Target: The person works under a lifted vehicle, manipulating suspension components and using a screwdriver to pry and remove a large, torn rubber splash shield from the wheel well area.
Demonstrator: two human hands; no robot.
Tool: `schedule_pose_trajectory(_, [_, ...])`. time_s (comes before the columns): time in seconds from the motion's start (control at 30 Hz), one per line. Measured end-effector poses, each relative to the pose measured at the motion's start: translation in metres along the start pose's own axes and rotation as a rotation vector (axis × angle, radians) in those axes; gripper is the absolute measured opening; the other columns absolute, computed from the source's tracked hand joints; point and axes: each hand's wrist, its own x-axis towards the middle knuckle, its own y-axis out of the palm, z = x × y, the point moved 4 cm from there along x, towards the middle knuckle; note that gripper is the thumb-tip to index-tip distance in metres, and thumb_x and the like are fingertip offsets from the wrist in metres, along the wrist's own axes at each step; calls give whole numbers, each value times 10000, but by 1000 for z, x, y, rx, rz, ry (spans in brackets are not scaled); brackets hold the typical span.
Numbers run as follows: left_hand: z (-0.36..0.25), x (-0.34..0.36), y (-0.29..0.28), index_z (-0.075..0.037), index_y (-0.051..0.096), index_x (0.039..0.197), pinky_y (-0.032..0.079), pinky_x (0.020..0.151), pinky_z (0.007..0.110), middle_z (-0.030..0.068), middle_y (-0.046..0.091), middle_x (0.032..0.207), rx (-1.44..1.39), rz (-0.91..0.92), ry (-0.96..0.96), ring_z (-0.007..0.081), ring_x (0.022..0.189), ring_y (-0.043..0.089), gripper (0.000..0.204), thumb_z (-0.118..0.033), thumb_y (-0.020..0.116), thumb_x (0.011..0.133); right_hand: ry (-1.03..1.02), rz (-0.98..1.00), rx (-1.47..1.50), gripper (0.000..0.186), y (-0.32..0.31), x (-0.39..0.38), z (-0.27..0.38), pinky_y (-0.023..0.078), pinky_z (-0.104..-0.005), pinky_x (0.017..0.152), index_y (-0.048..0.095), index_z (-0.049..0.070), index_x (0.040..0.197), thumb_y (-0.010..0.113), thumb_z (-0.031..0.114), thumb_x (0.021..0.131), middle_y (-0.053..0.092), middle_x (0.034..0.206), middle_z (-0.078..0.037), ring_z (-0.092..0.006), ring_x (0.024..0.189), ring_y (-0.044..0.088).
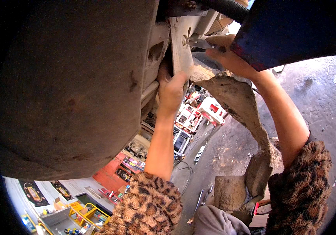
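Note:
My left hand [171,92] is closed around the lower edge of a dusty, pale vehicle panel [177,58], thumb on its near face. Higher up and to the right, my right hand [230,56] grips a grey metal hand tool [199,42] whose exact kind I cannot make out. The tool's tip meets a small round fastener [184,40] on the panel. From below the fastener a dirt-caked, curved liner [238,98] hangs down between my arms toward my lap. Part of my left fingers is hidden behind the panel.
A large brown, dusty rounded surface [74,90] fills the left. A dark blue panel [293,31] overhangs my right wrist. Beyond lie a red-and-white case [212,111], a red cabinet [111,172], a yellow tool tray [87,215] and a long metal tool [198,201] on the grey floor.

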Motion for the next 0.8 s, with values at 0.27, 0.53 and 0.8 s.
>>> schedule_pose_trajectory(0.27, [-2,-2,0,71,496,1301,342,1078,346,183,542,1313,37,-28,-31,275,1212,512,513,-131,588,839,40,198,-56,402,-8,21,-16,534,-338,804,671,-24,1176,659,285,921,725,983,-204,-240,852,705])
schedule_pose_trajectory(0.53, [-1,-5,2,76,494,1299,333,1082,345,189,543,1312,107,-26,-43,287,1223,504,509,-112,559,830,-66,79,-55,438,-4,10,-13,535,-343,817,658,-44,1185,679,294,906,724,975,-220,-235,881,708])
schedule_pose_trajectory(0.8, [-6,4,1,66,508,1288,341,1071,343,178,551,1305,143,2,-39,283,1221,505,492,-114,551,832,-312,-57,-283,374,-25,30,-2,526,-383,865,677,44,1198,663,280,907,713,1012,-207,-299,949,701])
